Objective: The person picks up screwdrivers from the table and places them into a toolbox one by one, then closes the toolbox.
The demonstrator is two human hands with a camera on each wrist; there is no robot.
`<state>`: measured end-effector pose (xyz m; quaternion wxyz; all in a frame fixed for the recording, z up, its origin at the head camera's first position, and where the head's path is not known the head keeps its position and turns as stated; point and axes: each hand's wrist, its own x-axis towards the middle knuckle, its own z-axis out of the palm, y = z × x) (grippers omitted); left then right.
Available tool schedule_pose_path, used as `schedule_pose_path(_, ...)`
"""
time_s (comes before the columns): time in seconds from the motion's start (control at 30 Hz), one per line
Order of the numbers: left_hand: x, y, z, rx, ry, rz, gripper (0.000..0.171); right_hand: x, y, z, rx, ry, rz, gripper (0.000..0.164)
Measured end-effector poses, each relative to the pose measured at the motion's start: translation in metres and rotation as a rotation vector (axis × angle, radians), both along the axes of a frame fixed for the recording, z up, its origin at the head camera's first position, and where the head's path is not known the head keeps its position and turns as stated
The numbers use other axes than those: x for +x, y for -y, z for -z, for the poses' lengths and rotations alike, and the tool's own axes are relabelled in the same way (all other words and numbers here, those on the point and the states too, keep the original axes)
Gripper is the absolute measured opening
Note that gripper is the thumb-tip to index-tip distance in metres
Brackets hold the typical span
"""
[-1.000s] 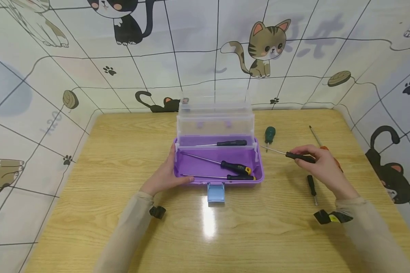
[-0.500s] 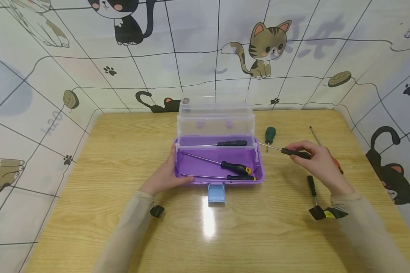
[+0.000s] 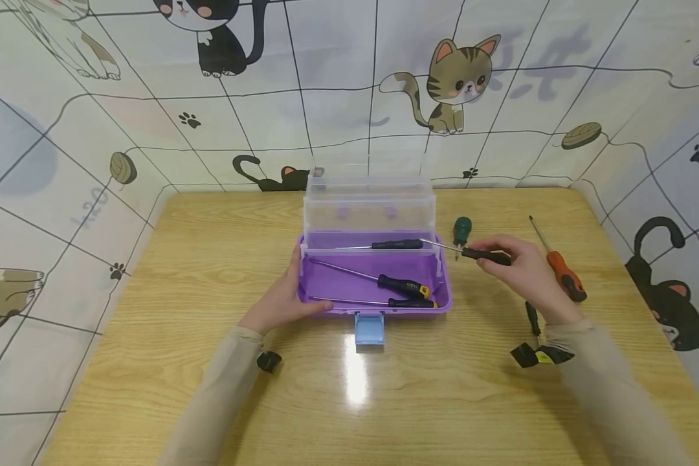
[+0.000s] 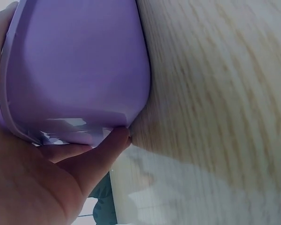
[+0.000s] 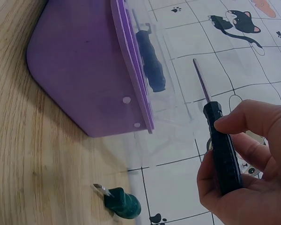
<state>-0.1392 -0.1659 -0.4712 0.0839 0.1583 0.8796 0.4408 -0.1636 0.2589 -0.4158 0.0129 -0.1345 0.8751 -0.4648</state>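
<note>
My left hand (image 3: 276, 304) grips the left end of a purple toolbox (image 3: 404, 311), thumb over its front rim. In the left wrist view, fingers (image 4: 100, 154) lie against the box's outer wall. My right hand (image 3: 521, 272) holds a black-handled screwdriver (image 3: 485, 255) by its handle, shaft pointing left, its tip above the box's right rear. The right wrist view shows thumb and fingers around that handle, above the box side (image 5: 84, 65). Inside the box lie two black-and-yellow screwdrivers (image 3: 402, 285); another black screwdriver (image 3: 397, 244) lies at the back, behind the clear lid's lower edge.
The clear lid (image 3: 369, 213) stands raised; a blue latch (image 3: 369, 329) hangs in front. On the wooden table to the right lie a stubby green screwdriver (image 3: 462, 230), a red-and-black screwdriver (image 3: 565, 275) and a small black screwdriver (image 3: 532, 318), partly hidden by the right wrist. Cat-patterned walls surround the table.
My right hand has moved left with the screwdriver, bringing its tip from beside the box to over its right rear. The left hand and box have stayed in place.
</note>
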Motion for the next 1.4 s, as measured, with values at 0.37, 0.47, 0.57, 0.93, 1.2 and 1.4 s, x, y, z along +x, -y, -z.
schedule_pose_path(0.37,0.0,-0.001,0.005,0.067,0.007,-0.023,0.135,-0.011,0.011,0.002,-0.016,0.007,-0.016,0.026)
schedule_pose_path(0.47,0.001,0.0,0.005,0.073,0.019,-0.039,0.135,-0.012,0.013,0.0,-0.027,0.019,-0.018,0.026)
schedule_pose_path(0.57,0.002,0.001,0.006,0.079,0.018,-0.048,0.134,-0.013,0.016,-0.002,-0.036,0.021,-0.022,0.025)
schedule_pose_path(0.93,0.002,0.002,0.01,0.095,0.023,-0.061,0.137,-0.02,0.026,-0.011,-0.096,0.064,-0.059,0.027)
schedule_pose_path(1.2,0.003,0.002,0.011,0.123,0.005,-0.054,0.137,-0.027,0.038,-0.016,-0.109,0.089,-0.07,0.027)
schedule_pose_path(1.4,0.003,0.001,0.011,0.152,-0.003,-0.048,0.137,-0.034,0.047,-0.02,-0.099,0.092,-0.079,0.026)
